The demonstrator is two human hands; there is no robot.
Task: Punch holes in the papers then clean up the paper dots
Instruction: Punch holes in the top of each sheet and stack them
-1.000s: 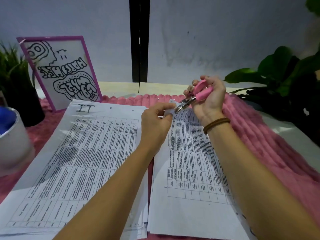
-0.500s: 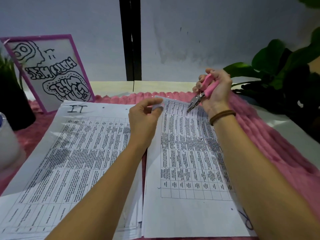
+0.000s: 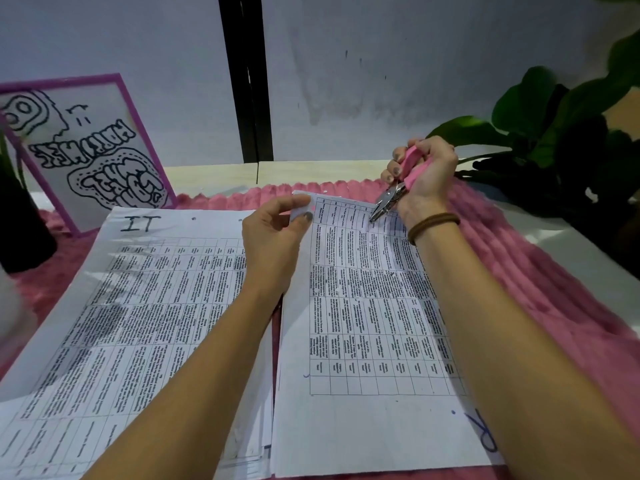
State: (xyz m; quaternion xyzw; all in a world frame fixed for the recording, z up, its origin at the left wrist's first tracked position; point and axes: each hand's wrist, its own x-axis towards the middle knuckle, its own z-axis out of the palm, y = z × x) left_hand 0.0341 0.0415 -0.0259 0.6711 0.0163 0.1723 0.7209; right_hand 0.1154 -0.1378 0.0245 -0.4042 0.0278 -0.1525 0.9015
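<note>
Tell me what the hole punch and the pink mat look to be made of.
Hole punch: head looks like bare metal, silvery with a dull shine; handles pink, probably plastic or rubbery coating, mostly hidden in the right hand. Pink mat: seems plush fabric, matte, with soft fuzzy ribs.

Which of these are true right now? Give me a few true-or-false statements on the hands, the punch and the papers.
1. The right hand grips the pink-handled hole punch. True.
2. The left hand is flat and holds nothing. False: it pinches the far left corner of the right sheet.
3. The hole punch's metal nose is at the right sheet's far edge. True.
4. The right sheet lies on a green cloth. False: the cloth is pink.
5. The framed drawing lies flat. False: it stands propped upright at far left.
</note>
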